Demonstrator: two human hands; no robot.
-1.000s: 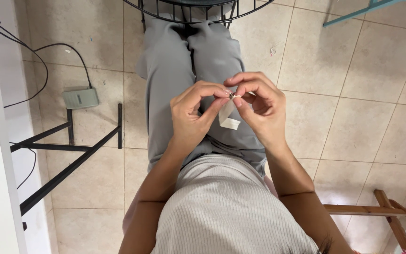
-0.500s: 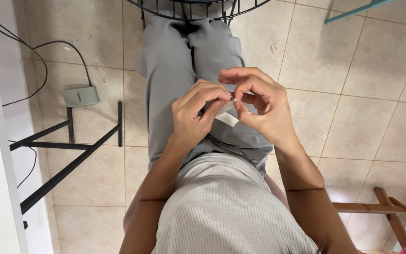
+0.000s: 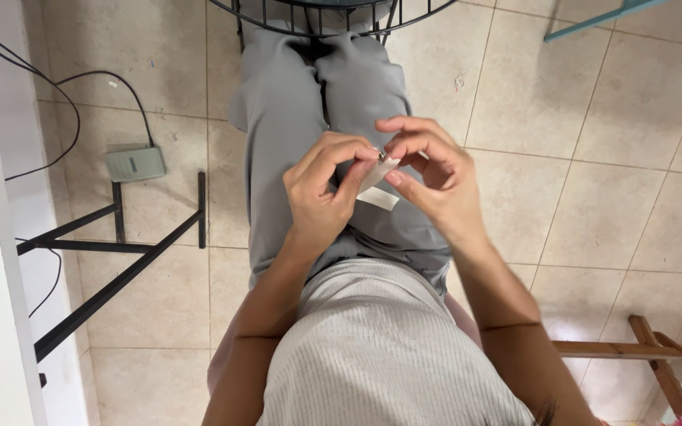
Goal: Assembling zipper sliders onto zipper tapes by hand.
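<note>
Both hands shifted slightly left and up versus half a second ago, fingertips now pinched tighter together over the lap, so the fiddly work on the small item looks under way, not finished. Tiled floor (image 3: pixel 593 197) fills the view; grey trousers (image 3: pixel 309 102) run up the middle, ribbed light top (image 3: pixel 372 355) at bottom. Black wire basket rim (image 3: pixel 333 9) at top edge. Black metal frame (image 3: pixel 120 244) left, grey box with cable (image 3: pixel 134 163) beside it, wooden frame (image 3: pixel 633 347) lower right. Left hand (image 3: pixel 321 197) curled, thumb and forefinger closed on the white paper strip (image 3: pixel 376 185). Right hand (image 3: pixel 436 177) half curled, fingertips pinching a tiny metal piece (image 3: pixel 380 155) at the strip's top; what it is, cannot tell. Strip hangs between both hands, above the thighs.
</note>
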